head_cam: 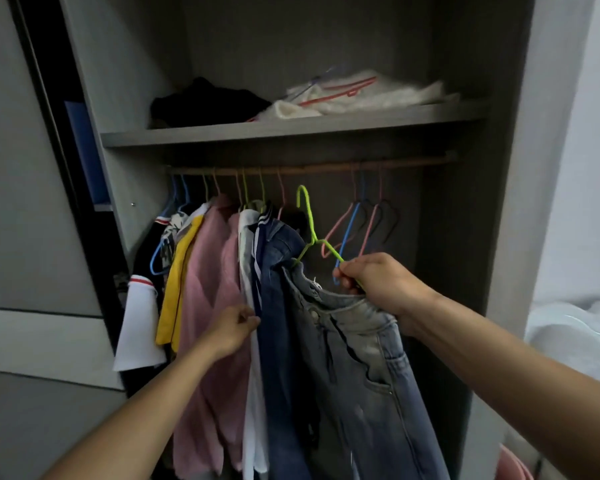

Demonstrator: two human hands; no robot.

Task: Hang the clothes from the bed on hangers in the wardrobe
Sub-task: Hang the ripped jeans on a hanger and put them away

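Your forearms [146, 403] come in nearest, both reaching into the wardrobe [513, 202]. The hung clothes [208, 271] fill the left half of the rail [319, 167]. Your left hand [229, 327] has its grip pinched on an edge of them, holding them left. The jeans [354, 358] hang long axis down, just right of that bunch, with the waistband on the green hanger [307, 216]. Your right hand [378, 282] is the nearer one: its grip is clamped on the hanger's right arm. The hook stands upright, up and left of that hand, below the rail and not on it. A bare stretch of rail lies above the hook, left of the empty hangers [350, 226]. Likely next: lift up and far onto it.
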